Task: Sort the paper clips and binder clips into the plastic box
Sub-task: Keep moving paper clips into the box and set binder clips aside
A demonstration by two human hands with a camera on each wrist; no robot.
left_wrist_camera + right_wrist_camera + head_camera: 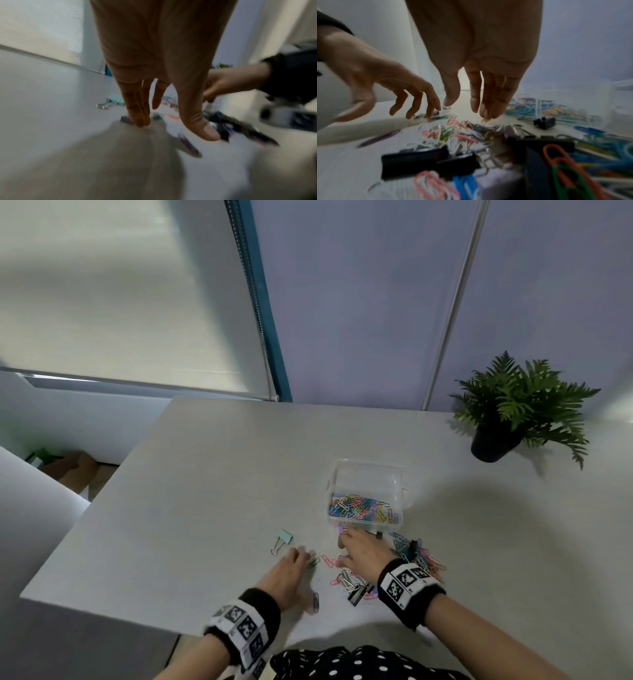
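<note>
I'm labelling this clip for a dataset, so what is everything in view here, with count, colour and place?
plastic box: one, clear, mid-table; near compartment holds coloured paper clips, far one looks empty
loose paper clips: many, mixed colours, scattered on the table in front of the box
mint binder clip: one, alone, left of the pile
black binder clips: several, in the pile; exact count unclear
potted plant: one, green in a dark pot, far right corner
table: one, pale grey
left hand: fingers extended onto clips at the pile's left edge
right hand: fingers extended down over the pile, near the box
</note>
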